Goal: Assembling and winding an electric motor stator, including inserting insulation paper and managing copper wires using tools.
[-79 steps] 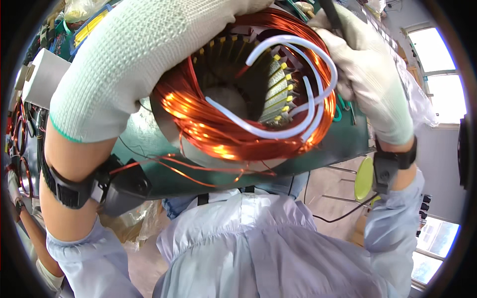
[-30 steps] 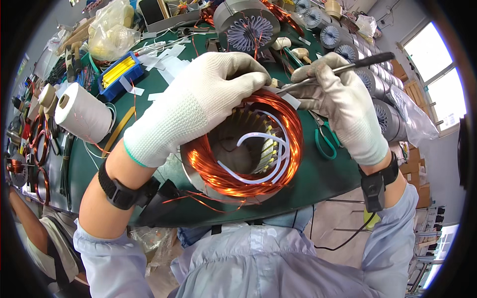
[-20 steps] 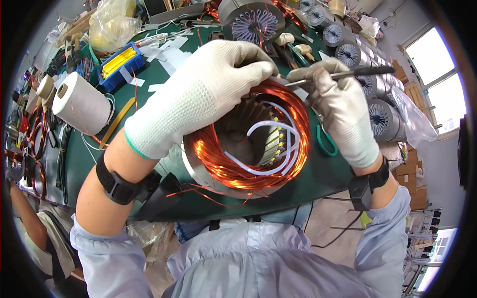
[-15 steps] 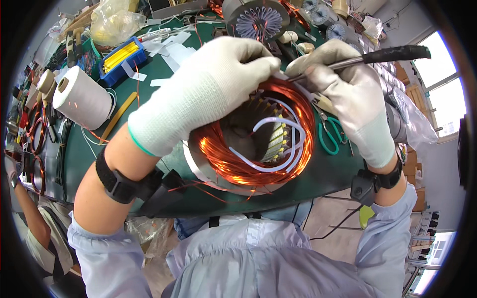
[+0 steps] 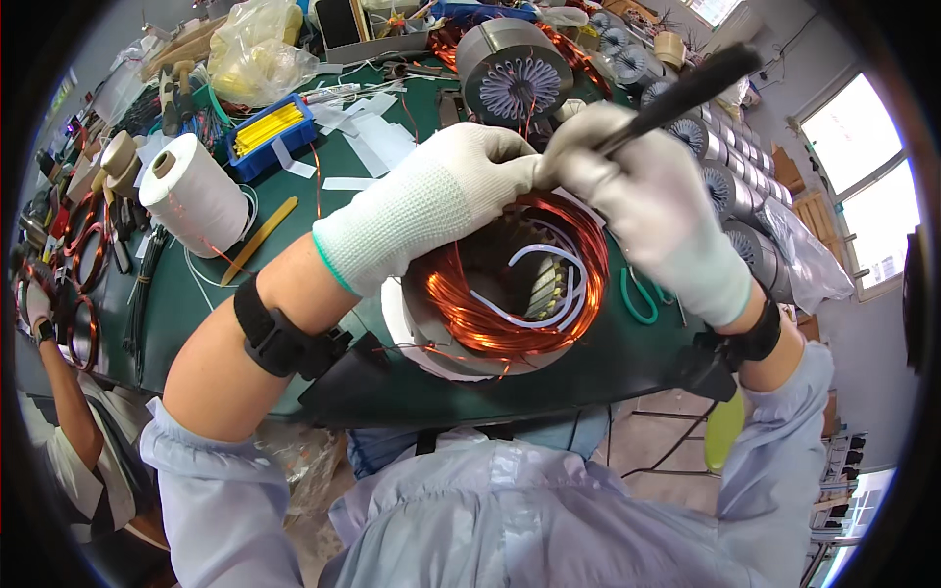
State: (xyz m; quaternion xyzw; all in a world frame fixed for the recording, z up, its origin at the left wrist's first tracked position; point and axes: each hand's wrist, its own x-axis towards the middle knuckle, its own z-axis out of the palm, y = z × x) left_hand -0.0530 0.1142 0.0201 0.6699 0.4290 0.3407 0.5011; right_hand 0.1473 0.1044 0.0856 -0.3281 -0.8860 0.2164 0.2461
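A stator [image 5: 457,361] stands on the green table in front of me, ringed by a thick bundle of copper wire [image 5: 461,318]. Pale sleeved tubes [image 5: 576,279] curve across its bore. My left hand [image 5: 456,186], in a white glove, pinches at the far edge of the copper ring; whatever is between its fingertips is hidden. My gloved right hand [image 5: 652,211], blurred by motion, grips a black-handled tool [image 5: 691,93] with a metal shaft, its handle slanting up to the right. The tool's tip is hidden behind the fingers, which meet those of my left hand.
Green-handled scissors [image 5: 639,294] lie right of the stator. A white thread cone [image 5: 194,196], a yellow strip [image 5: 260,240] and a blue box [image 5: 270,137] of yellow pieces are left. Another wound stator [image 5: 515,73] stands behind. At far left is another person's hand [image 5: 37,302].
My right hand has moved left against my left hand, and the tool handle has tilted up more steeply. My left hand stays at the ring's far edge. The whole view has shifted slightly.
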